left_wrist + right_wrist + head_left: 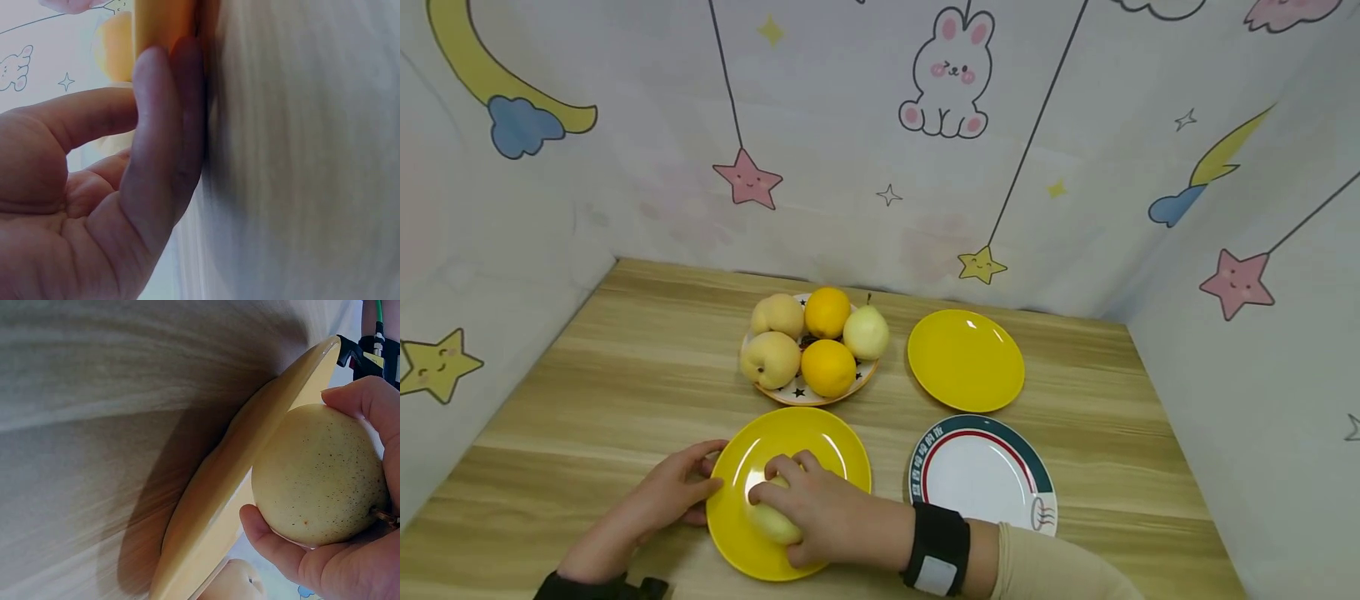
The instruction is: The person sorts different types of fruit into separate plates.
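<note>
My right hand [835,512] grips a pale yellow-green pear [767,523] over the near yellow plate [842,454]. Small brown specks dot the pear [315,475] in the right wrist view, its stem toward the palm, with fingers and thumb curled round its sides. In that view the pear overlaps the upper face of the plate [219,487]. At the plate's left edge, my left hand [672,493] holds the rim, thumb above and fingers lower down. The left wrist view shows its fingertips right at the plate edge [164,25], close to the wooden table.
Behind the near plate, a star-patterned plate [799,393] bears two oranges [828,367], another pear [866,332] and two peach-like fruits [771,360]. Another yellow plate [966,360] lies at the back right. A white plate with a green-and-red rim [977,471] sits partly behind my right forearm.
</note>
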A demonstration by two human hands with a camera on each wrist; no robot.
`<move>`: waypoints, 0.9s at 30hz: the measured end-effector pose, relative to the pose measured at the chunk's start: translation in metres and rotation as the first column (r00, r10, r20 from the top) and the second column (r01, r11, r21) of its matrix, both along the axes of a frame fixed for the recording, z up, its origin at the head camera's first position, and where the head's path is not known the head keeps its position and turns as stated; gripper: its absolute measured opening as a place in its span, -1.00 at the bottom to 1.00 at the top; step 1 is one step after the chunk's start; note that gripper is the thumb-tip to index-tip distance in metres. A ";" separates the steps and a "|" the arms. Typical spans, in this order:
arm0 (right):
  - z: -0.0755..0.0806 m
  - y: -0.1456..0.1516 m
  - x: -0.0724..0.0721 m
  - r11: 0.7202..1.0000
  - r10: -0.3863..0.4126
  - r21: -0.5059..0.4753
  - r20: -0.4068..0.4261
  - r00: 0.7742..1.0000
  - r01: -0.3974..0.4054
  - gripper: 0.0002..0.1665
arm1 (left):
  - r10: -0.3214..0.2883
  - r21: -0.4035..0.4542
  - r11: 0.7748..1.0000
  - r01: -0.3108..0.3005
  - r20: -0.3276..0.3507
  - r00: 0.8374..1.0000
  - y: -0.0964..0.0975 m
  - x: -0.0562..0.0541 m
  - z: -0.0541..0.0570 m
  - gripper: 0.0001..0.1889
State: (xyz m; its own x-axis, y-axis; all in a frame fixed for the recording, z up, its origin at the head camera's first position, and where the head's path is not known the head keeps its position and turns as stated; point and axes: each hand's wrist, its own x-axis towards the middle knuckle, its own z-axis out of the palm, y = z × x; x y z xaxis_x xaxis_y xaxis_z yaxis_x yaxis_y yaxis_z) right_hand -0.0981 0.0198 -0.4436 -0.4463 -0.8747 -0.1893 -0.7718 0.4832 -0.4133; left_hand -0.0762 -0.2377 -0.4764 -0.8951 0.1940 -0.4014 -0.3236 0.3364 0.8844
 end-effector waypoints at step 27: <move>0.004 0.014 0.000 0.985 -0.005 -0.170 -0.254 0.967 -0.039 -0.09 | -0.004 0.022 1.000 0.004 -0.010 1.000 -0.001 0.002 -0.001 -0.42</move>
